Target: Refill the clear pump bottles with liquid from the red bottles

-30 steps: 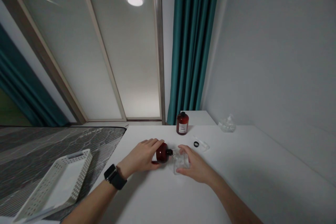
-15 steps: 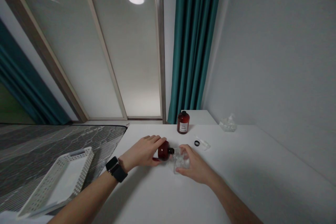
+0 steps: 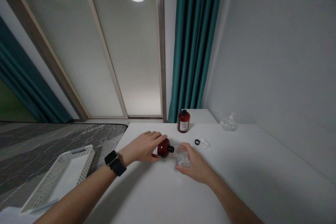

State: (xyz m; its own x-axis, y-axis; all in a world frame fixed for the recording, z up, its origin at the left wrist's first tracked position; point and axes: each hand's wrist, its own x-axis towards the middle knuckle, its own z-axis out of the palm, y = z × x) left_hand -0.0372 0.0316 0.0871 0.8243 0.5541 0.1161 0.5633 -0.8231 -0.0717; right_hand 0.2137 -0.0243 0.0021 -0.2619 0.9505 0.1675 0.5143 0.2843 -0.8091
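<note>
My left hand (image 3: 147, 147), with a black watch on its wrist, is wrapped round a dark red-brown bottle (image 3: 164, 148). The bottle is tipped on its side, its black neck pointing right. Facing it, my right hand (image 3: 193, 163) grips a clear glass bottle (image 3: 181, 157) from the right. The neck of the brown bottle meets the upper left of the clear one; whether liquid runs between them I cannot make out. A black ring (image 3: 197, 142) lies on the white table (image 3: 168, 192) beyond my right hand, beside a small clear and white item (image 3: 204, 142).
A second red-brown bottle (image 3: 183, 121) with a black cap and white label stands upright near the table's far edge. Farther right sits a crumpled clear plastic bag (image 3: 229, 122). To the left is a white perforated basket (image 3: 59, 178). A grey wall (image 3: 275, 59) borders the right side.
Both hands keep their grips on the two bottles, which stay neck to neck. The whole view has shifted very slightly, and my left forearm sits a little farther left.
</note>
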